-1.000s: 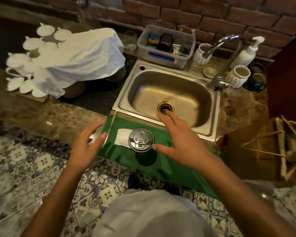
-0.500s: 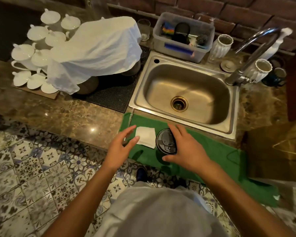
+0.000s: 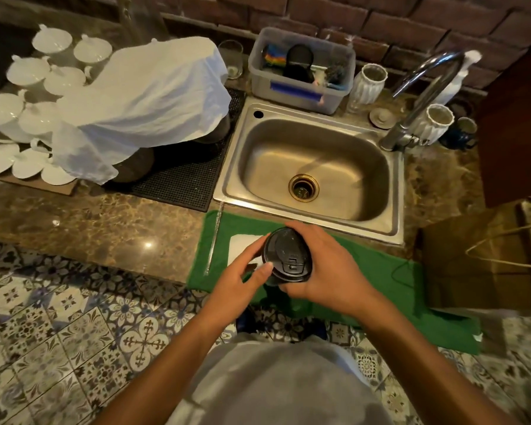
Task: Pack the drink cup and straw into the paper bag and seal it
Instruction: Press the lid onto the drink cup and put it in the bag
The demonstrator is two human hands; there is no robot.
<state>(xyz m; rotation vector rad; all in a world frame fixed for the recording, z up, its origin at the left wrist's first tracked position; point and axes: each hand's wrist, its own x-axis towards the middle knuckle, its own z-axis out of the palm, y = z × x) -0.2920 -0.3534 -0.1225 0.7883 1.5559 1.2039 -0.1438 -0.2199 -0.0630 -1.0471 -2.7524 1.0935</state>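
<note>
In the lower centre of the frame, a drink cup (image 3: 287, 260) with a black lid sat between two hands above a green cloth (image 3: 377, 271) on the marble surface (image 3: 105, 231). The right hand (image 3: 325, 268) wrapped around its far side; the left hand (image 3: 242, 271) cupped the near side, fingers curled against the rim. The cup likely was light, its wall easily squeezed and its contents prone to spill, so gripping the body below the lid and keeping it upright seemed wisest. A clear straw (image 3: 214, 240) lay just left of it. The brown paper bag (image 3: 472, 256) stood at right; its inside was not visible. The sink (image 3: 313, 167) above looked empty.
</note>
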